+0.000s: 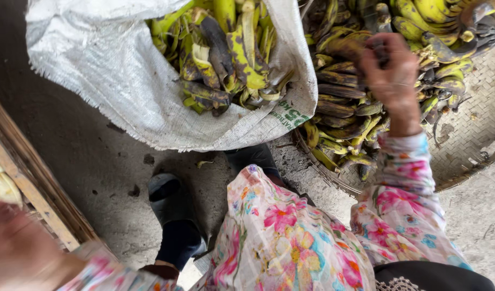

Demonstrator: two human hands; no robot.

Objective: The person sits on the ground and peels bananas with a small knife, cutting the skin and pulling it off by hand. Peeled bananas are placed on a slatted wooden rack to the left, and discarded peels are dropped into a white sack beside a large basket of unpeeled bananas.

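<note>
The right hand point(390, 75) reaches far out over the flat woven basket point(473, 134) and its fingers close on a dark banana point(347, 47) on top of the pile, the banana lying sideways. The left hand point(15, 248) is down low by the wooden crate point(37, 194), blurry, so I cannot tell if it holds anything. A white sack point(123, 81) of peels sits between them.

A sack point(123, 81) of peels point(226, 54) lies left of the woven tray point(473, 134) (bananas point(344, 102) heaped on it).

left hand point(18, 253) blurred, cut off at frame corner.
</note>
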